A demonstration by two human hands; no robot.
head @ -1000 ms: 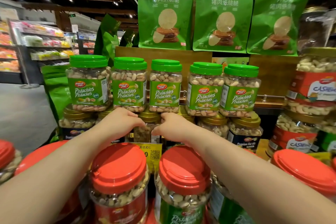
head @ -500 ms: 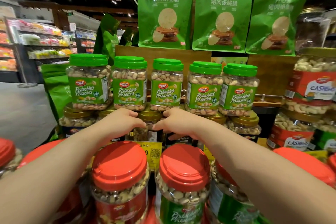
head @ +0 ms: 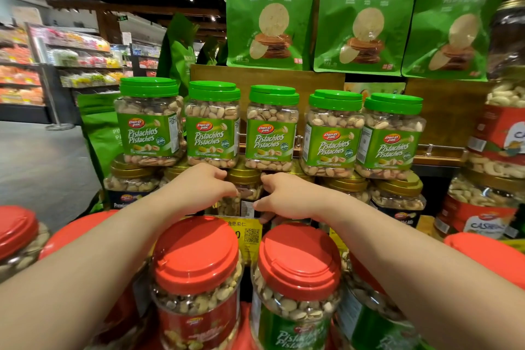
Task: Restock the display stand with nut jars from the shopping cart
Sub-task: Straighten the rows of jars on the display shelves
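Note:
A gold-lidded nut jar stands in the middle row of the display stand, under a row of green-lidded pistachio jars. My left hand curls round its left side and my right hand round its right side, thumb low on the label. Most of the jar is hidden behind my hands. More gold-lidded jars sit to either side. Both forearms reach over two red-lidded jars in the front row.
A yellow price tag hangs below the held jar. Red-labelled cashew jars are stacked on the right. Green snack bags hang above a wooden shelf board. Grey aisle floor lies to the left.
My hands have stayed on the gold-lidded jar and parted slightly, so more of the jar shows between them. The view has shifted a little.

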